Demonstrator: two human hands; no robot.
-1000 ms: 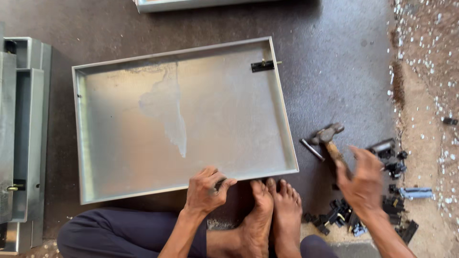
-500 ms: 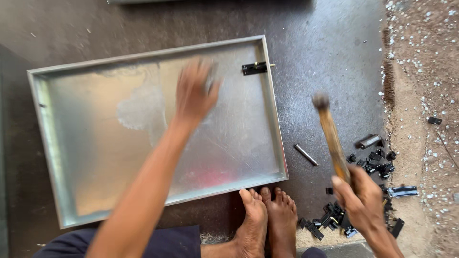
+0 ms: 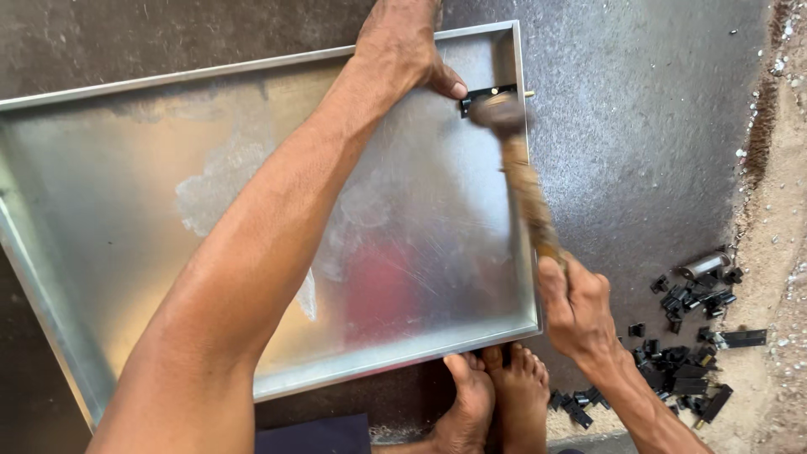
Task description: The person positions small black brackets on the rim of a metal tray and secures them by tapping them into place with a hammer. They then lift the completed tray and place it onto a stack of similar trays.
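From the head camera, the right hand (image 3: 578, 311) is wrapped tight around the lower end of a wooden-handled hammer (image 3: 519, 168). The hammer's head (blurred, so contact is hard to judge) sits at the black bracket (image 3: 486, 92) on the far right wall of the shallow metal tray (image 3: 252, 71). The left hand (image 3: 402, 46) rests just left of that bracket, thumb beside it, fingers apparently curled over the tray's far rim. Small black parts (image 3: 685, 357) lie right of the gripping hand; bare feet (image 3: 496, 399) press the tray's near edge.

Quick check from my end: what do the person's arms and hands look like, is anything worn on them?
Both are bare. The left hand and its long forearm show no glove, sleeve, watch or ring. The right hand is likewise ungloved, with a bare wrist and forearm running off the lower edge. No bands, tape or markings are visible on either.
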